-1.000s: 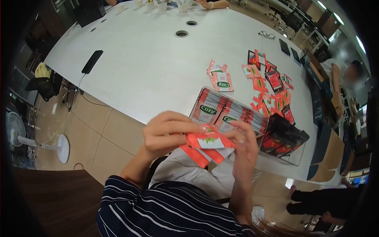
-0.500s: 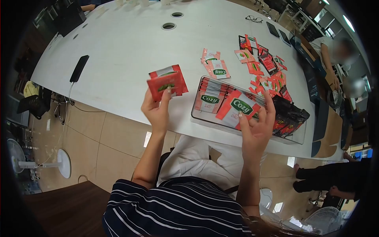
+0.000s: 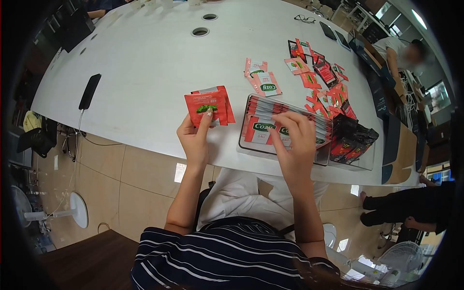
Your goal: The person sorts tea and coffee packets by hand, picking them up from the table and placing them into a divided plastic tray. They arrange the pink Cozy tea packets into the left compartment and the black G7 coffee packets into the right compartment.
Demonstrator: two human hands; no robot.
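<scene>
Red tea sachets (image 3: 205,104), several stacked together, are pinched between the thumb and fingers of my left hand (image 3: 195,137), above the table's near edge. My right hand (image 3: 298,147) is over the clear plastic box (image 3: 243,140), its thumb and fingers apart and curved at the front sachets. Inside, red and white Cozy sachets (image 3: 258,129) stand upright in rows; my fingers partly cover the right-hand ones. Black and red sachets (image 3: 353,140) fill the box's right end. Whether my fingertips touch the sachets is hard to tell.
Behind the box lie a few loose Cozy sachets (image 3: 266,84) and a scattered pile of red and black sachets (image 3: 326,75). A cabled black power bank or phone (image 3: 90,92) is at left. Glasses (image 3: 304,19) and two phones (image 3: 328,31) lie farther back. A person (image 3: 394,53) sits at right.
The Cozy sachet that was in my right hand is now among the box's front sachets. My right hand has moved left and its fingers have loosened. My left hand still holds its stack.
</scene>
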